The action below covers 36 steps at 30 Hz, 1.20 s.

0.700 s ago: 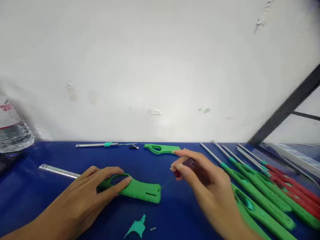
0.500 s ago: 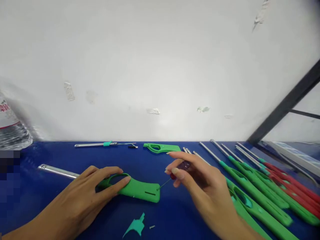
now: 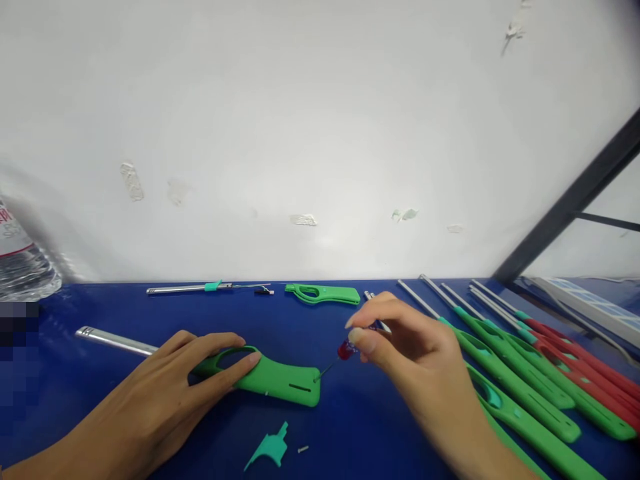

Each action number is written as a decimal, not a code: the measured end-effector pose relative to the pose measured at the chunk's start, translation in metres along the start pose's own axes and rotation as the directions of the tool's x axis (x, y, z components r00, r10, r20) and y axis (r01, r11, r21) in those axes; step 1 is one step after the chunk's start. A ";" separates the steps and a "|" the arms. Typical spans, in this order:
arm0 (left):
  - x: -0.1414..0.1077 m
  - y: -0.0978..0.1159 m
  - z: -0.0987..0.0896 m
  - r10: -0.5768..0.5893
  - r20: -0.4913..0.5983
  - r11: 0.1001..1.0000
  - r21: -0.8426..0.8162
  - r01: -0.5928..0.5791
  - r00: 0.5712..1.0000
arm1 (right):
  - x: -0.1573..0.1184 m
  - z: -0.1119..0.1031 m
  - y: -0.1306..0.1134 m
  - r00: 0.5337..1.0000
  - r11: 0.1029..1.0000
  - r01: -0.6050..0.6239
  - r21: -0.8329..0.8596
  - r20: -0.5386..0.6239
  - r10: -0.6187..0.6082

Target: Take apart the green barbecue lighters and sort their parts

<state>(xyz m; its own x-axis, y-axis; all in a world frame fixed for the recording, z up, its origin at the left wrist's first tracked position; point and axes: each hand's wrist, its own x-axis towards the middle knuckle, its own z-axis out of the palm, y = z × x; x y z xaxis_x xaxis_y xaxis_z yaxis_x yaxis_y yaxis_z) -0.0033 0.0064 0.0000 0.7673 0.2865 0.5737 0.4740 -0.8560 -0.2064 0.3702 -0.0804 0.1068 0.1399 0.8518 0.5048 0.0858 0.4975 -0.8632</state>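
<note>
My left hand (image 3: 173,393) presses a green long-neck lighter (image 3: 285,380) against the blue tabletop, thumb and forefinger around its finger loop. The lighter's silver tube (image 3: 116,340) sticks out to the left beyond my hand. In my right hand (image 3: 420,360) a small screwdriver (image 3: 345,348) with a dark red handle is pinched between thumb and fingers. Its thin shaft slants down to the hole near the lighter's handle end. A teal trigger piece (image 3: 271,447) and a small screw (image 3: 303,449) lie on the table in front of the lighter.
At the back lie a loose silver tube with wires (image 3: 185,289) and a green lighter shell (image 3: 325,295). Several green lighters (image 3: 520,387) and red lighters (image 3: 575,353) fan out at right. A plastic bottle (image 3: 23,260) stands far left; a white wall (image 3: 320,133) rises behind.
My right hand's fingers have closed further up the screwdriver's handle, showing more of its red part. The tip stays at the lighter's hole. My left hand has hardly moved.
</note>
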 end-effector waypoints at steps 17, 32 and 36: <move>-0.015 -0.009 0.011 0.010 0.027 0.997 0.076 -0.012 1.000 | 0.003 -0.009 0.015 0.982 0.977 -0.167 0.135 0.112 0.153; -0.011 -0.006 0.006 -0.022 0.016 1.000 0.010 0.022 1.000 | 0.005 -0.014 0.015 0.966 0.952 -0.244 0.187 0.134 0.221; -0.008 -0.006 0.008 0.004 0.010 1.000 0.023 -0.005 1.000 | 0.005 -0.013 0.017 0.958 0.935 -0.261 0.238 0.182 0.221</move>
<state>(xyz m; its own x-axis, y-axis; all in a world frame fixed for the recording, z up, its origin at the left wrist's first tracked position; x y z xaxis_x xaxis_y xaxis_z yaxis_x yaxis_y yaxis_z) -0.0093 0.0128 -0.0094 0.7737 0.2871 0.5648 0.4803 -0.8471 -0.2274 0.3857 -0.0697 0.0950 -0.0270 0.9560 0.2920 -0.1913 0.2818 -0.9402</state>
